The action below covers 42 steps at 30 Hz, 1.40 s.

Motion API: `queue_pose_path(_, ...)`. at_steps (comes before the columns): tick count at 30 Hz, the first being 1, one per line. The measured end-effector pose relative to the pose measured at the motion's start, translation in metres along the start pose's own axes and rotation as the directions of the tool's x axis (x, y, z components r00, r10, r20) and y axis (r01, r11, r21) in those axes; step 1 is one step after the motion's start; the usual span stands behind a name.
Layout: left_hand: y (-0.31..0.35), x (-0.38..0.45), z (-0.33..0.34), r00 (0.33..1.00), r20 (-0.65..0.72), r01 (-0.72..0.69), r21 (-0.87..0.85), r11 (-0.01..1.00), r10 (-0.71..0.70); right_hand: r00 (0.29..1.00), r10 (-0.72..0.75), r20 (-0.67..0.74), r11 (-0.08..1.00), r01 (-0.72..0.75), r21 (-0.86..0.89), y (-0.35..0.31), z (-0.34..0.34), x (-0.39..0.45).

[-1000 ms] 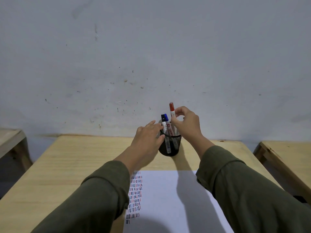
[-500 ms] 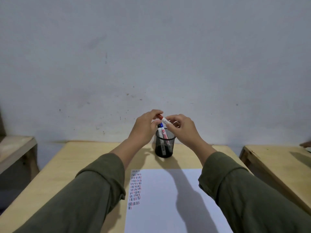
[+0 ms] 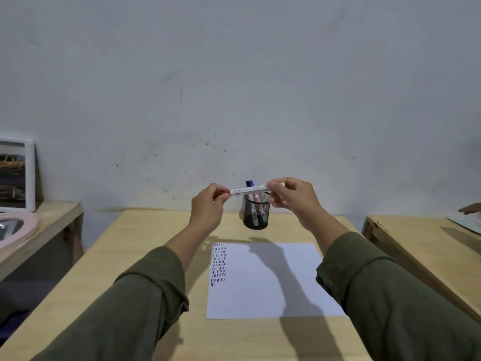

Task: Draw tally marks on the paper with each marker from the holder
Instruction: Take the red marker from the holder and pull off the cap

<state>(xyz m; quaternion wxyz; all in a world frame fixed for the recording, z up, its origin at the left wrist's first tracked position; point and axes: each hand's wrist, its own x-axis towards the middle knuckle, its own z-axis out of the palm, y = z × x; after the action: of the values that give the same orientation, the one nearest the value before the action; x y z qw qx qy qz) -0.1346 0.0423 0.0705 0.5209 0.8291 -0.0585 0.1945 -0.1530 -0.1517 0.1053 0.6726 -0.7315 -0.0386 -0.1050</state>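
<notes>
Red marker [image 3: 248,190] is out of the holder now — a sec ago it stood upright in the mesh cup w/ the right hand on it; now it's level, held above the desk's far edge. Left hand [image 3: 208,204] pinches the red cap end, right hand [image 3: 291,195] grips the barrel's other end — looks like uncapping is next, so drawing is close. White barrel, red print. Holder [image 3: 256,213], black mesh, sits mid far edge, blue marker [image 3: 250,183] inside. Paper [image 3: 268,280] lies nearer, tallies down its left edge.
</notes>
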Motion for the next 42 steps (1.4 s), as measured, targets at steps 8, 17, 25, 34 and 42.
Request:
queue_pose_path(8, 0.024, -0.017, 0.008, 0.996, 0.028, -0.083, -0.073, 0.994, 0.085, 0.989, 0.103, 0.109, 0.928, -0.135, 0.347, -0.007, 0.025, -0.016)
queue_pose_path(17, 0.019, -0.014, 0.011, 0.994, -0.026, -0.105, -0.095, 0.990, 0.103, 0.978, 0.069, 0.195, 0.894, -0.148, 0.423, -0.003, 0.030, -0.013)
queue_pose_path(25, 0.008, -0.010, 0.017, 0.997, 0.010, -0.071, -0.018, 0.997, 0.071, 0.976, 0.014, 0.215, 0.923, -0.096, 0.373, 0.005, 0.032, -0.009)
queue_pose_path(34, -0.009, -0.009, 0.013, 0.962, 0.152, 0.245, -0.117, 0.962, -0.226, 0.957, 0.044, 0.287, 0.927, -0.146, 0.345, 0.025, 0.042, -0.010)
queue_pose_path(42, -0.044, -0.012, -0.013, 0.945, 0.043, 0.325, -0.161, 0.932, -0.323, 0.953, 0.078, 0.293, 0.888, -0.200, 0.413, 0.029, 0.047, -0.011)
